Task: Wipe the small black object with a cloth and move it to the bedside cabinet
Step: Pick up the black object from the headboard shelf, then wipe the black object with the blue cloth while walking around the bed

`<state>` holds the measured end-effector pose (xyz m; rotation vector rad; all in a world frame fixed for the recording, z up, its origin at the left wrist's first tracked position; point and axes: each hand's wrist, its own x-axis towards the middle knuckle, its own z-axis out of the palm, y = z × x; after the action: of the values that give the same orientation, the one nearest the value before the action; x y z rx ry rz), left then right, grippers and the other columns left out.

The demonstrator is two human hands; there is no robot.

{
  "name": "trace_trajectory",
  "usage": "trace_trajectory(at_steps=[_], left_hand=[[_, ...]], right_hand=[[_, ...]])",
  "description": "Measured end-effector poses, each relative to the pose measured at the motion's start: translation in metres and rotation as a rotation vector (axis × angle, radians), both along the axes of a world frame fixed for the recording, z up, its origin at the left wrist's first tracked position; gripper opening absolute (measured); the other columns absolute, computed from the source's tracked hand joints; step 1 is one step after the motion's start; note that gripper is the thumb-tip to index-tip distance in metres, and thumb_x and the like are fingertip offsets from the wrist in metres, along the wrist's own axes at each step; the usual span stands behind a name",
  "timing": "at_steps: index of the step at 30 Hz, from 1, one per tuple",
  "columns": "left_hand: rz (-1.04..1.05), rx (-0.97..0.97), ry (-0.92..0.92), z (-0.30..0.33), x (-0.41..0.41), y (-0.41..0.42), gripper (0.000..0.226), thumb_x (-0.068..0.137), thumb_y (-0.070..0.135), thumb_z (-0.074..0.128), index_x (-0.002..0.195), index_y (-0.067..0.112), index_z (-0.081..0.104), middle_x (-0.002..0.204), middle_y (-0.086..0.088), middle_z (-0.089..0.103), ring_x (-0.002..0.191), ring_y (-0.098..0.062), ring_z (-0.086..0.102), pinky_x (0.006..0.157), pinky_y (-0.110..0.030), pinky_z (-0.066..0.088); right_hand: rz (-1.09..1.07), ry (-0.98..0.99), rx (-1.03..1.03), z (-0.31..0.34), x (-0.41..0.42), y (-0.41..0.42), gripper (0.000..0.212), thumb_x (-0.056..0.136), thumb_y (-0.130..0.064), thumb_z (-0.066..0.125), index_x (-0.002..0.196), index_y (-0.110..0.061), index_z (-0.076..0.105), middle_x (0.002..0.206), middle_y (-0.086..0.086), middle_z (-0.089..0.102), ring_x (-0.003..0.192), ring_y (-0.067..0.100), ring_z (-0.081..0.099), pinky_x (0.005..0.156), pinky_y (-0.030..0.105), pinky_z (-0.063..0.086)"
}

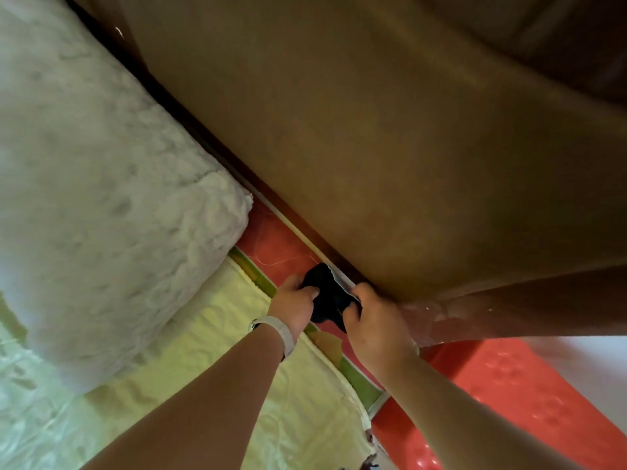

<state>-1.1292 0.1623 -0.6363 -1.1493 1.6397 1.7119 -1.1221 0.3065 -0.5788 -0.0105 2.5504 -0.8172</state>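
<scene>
Together, left hand [295, 305] and right hand [375, 320] grip dark cloth [327, 300] between pillow [101, 198] and headboard [390, 164].

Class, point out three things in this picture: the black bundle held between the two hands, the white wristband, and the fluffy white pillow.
black bundle [327, 295], head view, on its dark middle between the hands.
white wristband [281, 330], head view, on the band across the left wrist.
fluffy white pillow [101, 198], head view, on its top surface.

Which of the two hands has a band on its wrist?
The left hand: a white band circles its wrist. The right hand has a bare wrist.
</scene>
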Motion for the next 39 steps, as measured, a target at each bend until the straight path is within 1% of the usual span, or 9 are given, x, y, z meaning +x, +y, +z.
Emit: trace_trajectory(at_steps=[4, 9, 16, 19, 24, 27, 29, 33, 39], left_hand=[[0.134, 0.133, -0.027, 0.046, 0.012, -0.021, 0.004, 0.090, 0.007, 0.054, 0.091, 0.011, 0.055, 0.096, -0.015, 0.069, 0.082, -0.028, 0.070, 0.056, -0.033, 0.061], [0.167, 0.233, 0.022, 0.120, 0.027, -0.043, 0.008, 0.089, 0.011, 0.057, 0.097, 0.010, 0.059, 0.102, -0.012, 0.075, 0.083, -0.024, 0.075, 0.059, -0.035, 0.061], [0.216, 0.306, 0.186, 0.235, 0.047, -0.060, 0.020, 0.094, 0.013, 0.054, 0.110, 0.013, 0.065, 0.097, -0.006, 0.079, 0.088, -0.025, 0.076, 0.059, -0.035, 0.060], [0.225, 0.320, 0.258, 0.283, 0.058, -0.061, 0.021, 0.096, 0.015, 0.053, 0.112, 0.016, 0.066, 0.105, -0.008, 0.078, 0.093, -0.024, 0.075, 0.063, -0.036, 0.061], [0.206, 0.299, 0.355, 0.354, 0.080, -0.057, 0.024, 0.098, 0.016, 0.050, 0.119, 0.017, 0.061, 0.118, -0.008, 0.071, 0.095, -0.020, 0.074, 0.071, -0.039, 0.061], [0.168, 0.295, 0.403, 0.391, 0.095, -0.052, 0.023, 0.099, 0.018, 0.049, 0.119, 0.018, 0.060, 0.118, -0.010, 0.071, 0.096, -0.024, 0.074, 0.074, -0.043, 0.061], [0.160, 0.312, 0.444, 0.411, 0.104, -0.050, 0.023, 0.100, 0.015, 0.048, 0.117, 0.019, 0.063, 0.113, -0.010, 0.074, 0.095, -0.025, 0.074, 0.071, -0.040, 0.061], [0.153, 0.370, 0.503, 0.441, 0.117, -0.054, 0.027, 0.100, 0.008, 0.045, 0.112, 0.019, 0.067, 0.097, -0.007, 0.079, 0.089, -0.023, 0.075, 0.067, -0.037, 0.061], [0.131, 0.420, 0.542, 0.463, 0.137, -0.065, 0.034, 0.095, 0.000, 0.043, 0.111, 0.015, 0.068, 0.099, -0.011, 0.078, 0.090, -0.024, 0.075, 0.065, -0.034, 0.060]], right_hand=[[-0.155, -0.145, -0.140, 0.041, 0.005, -0.006, 0.019, 0.090, -0.014, 0.051, 0.076, -0.026, 0.047, 0.064, -0.007, 0.058, 0.054, 0.003, 0.057, 0.042, 0.018, 0.040], [-0.266, -0.243, -0.202, 0.112, -0.001, -0.009, 0.015, 0.093, -0.019, 0.045, 0.080, -0.021, 0.050, 0.072, 0.006, 0.059, 0.058, 0.017, 0.055, 0.048, 0.030, 0.038], [-0.513, -0.283, -0.438, 0.221, -0.006, -0.013, 0.013, 0.096, -0.025, 0.052, 0.089, -0.018, 0.061, 0.095, 0.013, 0.064, 0.085, 0.027, 0.065, 0.072, 0.044, 0.058], [-0.617, -0.331, -0.623, 0.270, -0.002, -0.018, 0.014, 0.094, -0.029, 0.061, 0.095, -0.016, 0.062, 0.100, 0.010, 0.063, 0.086, 0.024, 0.068, 0.064, 0.039, 0.060], [-0.304, -0.074, -0.486, 0.340, 0.016, -0.024, 0.011, 0.088, -0.019, 0.062, 0.095, -0.028, 0.059, 0.095, 0.002, 0.066, 0.084, 0.019, 0.066, 0.078, 0.042, 0.057], [-0.087, 0.197, -0.325, 0.377, 0.033, -0.035, 0.016, 0.088, -0.020, 0.059, 0.094, -0.034, 0.056, 0.082, -0.015, 0.064, 0.071, -0.002, 0.060, 0.055, 0.012, 0.046], [0.059, 0.344, -0.234, 0.396, 0.046, -0.043, 0.022, 0.090, -0.021, 0.056, 0.107, -0.035, 0.057, 0.089, -0.019, 0.064, 0.074, -0.005, 0.058, 0.054, 0.009, 0.039], [0.362, 0.597, -0.060, 0.414, 0.068, -0.057, 0.044, 0.084, -0.010, 0.058, 0.126, -0.022, 0.056, 0.121, -0.005, 0.063, 0.103, 0.015, 0.059, 0.080, 0.022, 0.044], [0.513, 0.739, 0.051, 0.427, 0.093, -0.073, 0.053, 0.069, 0.000, 0.072, 0.120, -0.010, 0.061, 0.121, 0.006, 0.065, 0.101, 0.028, 0.064, 0.073, 0.035, 0.056]])
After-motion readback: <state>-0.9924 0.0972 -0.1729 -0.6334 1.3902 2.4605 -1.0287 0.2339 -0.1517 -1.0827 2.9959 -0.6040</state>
